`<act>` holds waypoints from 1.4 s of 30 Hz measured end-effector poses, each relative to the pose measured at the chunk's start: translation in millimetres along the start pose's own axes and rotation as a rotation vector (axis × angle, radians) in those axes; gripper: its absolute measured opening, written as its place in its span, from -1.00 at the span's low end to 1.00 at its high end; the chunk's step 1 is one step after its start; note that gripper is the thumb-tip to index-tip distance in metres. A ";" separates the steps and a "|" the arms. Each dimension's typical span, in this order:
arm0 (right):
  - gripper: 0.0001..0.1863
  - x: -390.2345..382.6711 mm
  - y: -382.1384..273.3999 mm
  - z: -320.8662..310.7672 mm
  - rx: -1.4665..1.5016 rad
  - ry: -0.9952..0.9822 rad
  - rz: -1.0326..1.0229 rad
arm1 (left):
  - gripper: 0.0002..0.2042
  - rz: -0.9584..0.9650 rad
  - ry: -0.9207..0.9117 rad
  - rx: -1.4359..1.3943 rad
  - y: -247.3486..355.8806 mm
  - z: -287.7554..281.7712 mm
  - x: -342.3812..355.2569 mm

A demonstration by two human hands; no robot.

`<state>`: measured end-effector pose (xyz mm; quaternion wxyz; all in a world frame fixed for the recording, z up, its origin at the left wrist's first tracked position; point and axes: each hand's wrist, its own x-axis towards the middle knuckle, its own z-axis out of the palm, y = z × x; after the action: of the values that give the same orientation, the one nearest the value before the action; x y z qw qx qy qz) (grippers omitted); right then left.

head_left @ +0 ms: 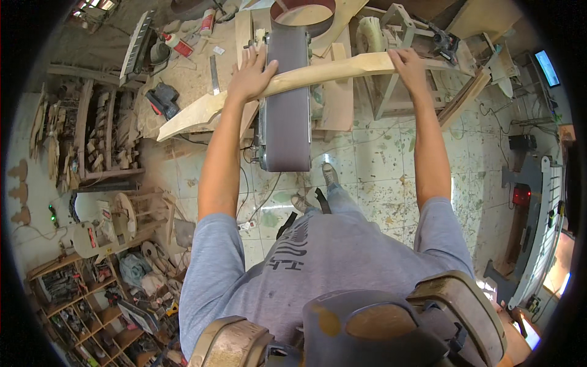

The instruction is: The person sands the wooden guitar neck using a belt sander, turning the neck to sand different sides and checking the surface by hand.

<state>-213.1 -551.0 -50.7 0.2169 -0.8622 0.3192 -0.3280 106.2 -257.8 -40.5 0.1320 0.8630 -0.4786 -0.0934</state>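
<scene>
A long, curved piece of pale wood (324, 73), shaped like a chair's back leg, lies crosswise over the dark belt of a belt sander (287, 131). My left hand (251, 76) rests on the wood at the belt's left edge, palm down, its fingers stretched forward and the thumb apart. Toward the wood's right part, my right hand (409, 66) is closed round it from above, the fingertips partly hidden. The wood's wide left end sticks out past the worktable edge. Whether the wood touches the belt, I cannot tell.
Left on the worktable (186, 92) lie a black power tool (162, 100), a flat metal strip (214, 74) and a red bottle (178, 44). Behind the belt stands a round metal ring (302, 25). A grey frame (391, 98) is at right. Wood offcuts (113, 131) fill a rack.
</scene>
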 end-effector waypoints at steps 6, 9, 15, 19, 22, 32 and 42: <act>-0.64 -7.9 -41.1 29.2 0.010 -0.021 -0.052 | -0.16 -0.030 -0.023 -0.037 -63.0 -10.7 -10.6; -0.64 -18.3 -57.1 33.0 -0.010 -0.051 -0.012 | -0.16 -0.053 -0.064 0.026 -64.1 -22.2 -23.1; -0.62 -32.0 -55.7 15.4 0.011 -0.035 0.020 | -0.14 -0.016 -0.065 0.118 -46.0 -21.3 -25.4; -0.60 -30.7 -14.7 -9.3 0.018 -0.015 0.039 | -0.15 0.026 -0.040 0.097 -1.1 -5.2 -10.4; -0.60 -17.9 23.0 -29.1 0.009 -0.032 0.008 | -0.17 0.072 0.007 0.090 33.2 7.0 1.5; -0.59 8.6 44.3 -33.9 -0.023 -0.016 -0.018 | -0.19 0.056 0.012 0.053 59.6 18.1 7.9; -0.64 18.2 -32.1 34.2 -0.049 -0.026 -0.167 | -0.05 -0.082 -0.031 -0.014 -28.2 -11.5 -33.8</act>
<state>-165.3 -535.5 -47.8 0.1715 -0.8951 0.2513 -0.3259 114.4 -213.2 -37.3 0.1265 0.8795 -0.4440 -0.1156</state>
